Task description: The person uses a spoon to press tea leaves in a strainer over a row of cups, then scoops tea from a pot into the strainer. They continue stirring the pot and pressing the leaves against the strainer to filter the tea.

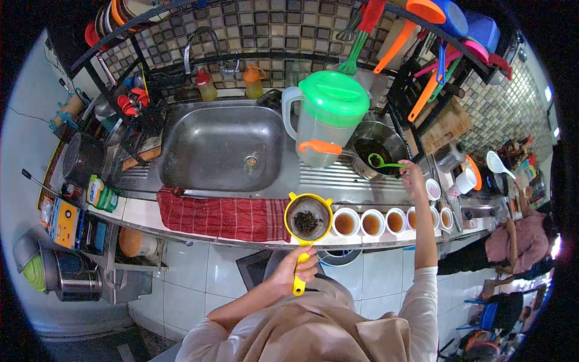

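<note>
My left hand (294,269) is closed around the handle of a yellow strainer (300,208), which hangs over the counter's front edge. Dark wet leaves (309,224) lie in its mesh. My right hand (412,179) grips the handle of a green ladle (389,165). The ladle's bowl is inside a metal saucepan (365,168) of dark liquid, whose orange handle (321,146) points left. Right of the strainer, several white cups (346,235) of brown liquid stand in a row; my right forearm partly covers one. Another white cup (432,189) stands behind the row.
A clear jug (316,130) with a green lid stands left of the saucepan. Further left are a steel sink (181,145) and a red checked cloth (223,216) along the counter edge. Utensils, including an orange spatula (398,45), hang overhead. Another person (525,241) is at the right.
</note>
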`<state>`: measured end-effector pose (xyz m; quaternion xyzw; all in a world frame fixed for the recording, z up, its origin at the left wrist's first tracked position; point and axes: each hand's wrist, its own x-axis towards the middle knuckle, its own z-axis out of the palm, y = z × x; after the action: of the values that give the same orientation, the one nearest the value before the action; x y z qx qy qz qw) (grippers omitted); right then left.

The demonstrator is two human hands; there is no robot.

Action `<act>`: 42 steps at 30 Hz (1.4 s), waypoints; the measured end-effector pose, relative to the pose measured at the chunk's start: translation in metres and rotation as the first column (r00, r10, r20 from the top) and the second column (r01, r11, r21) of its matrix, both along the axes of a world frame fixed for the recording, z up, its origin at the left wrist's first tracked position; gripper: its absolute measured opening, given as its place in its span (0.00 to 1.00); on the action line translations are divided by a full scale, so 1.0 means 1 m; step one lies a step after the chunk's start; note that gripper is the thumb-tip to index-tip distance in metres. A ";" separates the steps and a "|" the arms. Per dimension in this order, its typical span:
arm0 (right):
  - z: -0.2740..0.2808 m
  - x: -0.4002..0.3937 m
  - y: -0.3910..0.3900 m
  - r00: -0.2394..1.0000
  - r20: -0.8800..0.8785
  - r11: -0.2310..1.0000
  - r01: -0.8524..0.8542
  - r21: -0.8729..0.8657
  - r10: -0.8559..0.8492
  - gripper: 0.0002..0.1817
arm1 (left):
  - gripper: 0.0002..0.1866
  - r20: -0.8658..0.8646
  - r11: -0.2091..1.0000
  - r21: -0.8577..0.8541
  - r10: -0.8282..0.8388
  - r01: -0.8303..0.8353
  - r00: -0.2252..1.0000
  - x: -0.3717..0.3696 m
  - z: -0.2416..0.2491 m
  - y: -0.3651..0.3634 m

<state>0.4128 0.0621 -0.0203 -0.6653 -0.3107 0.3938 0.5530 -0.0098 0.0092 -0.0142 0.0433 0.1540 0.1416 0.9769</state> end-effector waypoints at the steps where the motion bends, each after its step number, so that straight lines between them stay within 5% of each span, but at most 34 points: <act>1: 0.000 0.000 0.000 1.000 0.020 1.000 0.012 0.004 -0.012 0.12 | 0.10 0.001 1.000 -0.004 0.000 0.000 1.000 0.000 0.000 0.000; 42: 0.005 -0.015 0.001 0.997 -0.060 0.997 0.055 0.055 -0.052 0.13 | 0.09 0.046 1.000 -0.016 0.001 -0.001 0.999 -0.002 -0.005 0.000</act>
<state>0.3980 0.0630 -0.0154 -0.6457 -0.2876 0.3890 0.5909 -0.0116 0.0087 -0.0195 0.0320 0.1329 0.1419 0.9804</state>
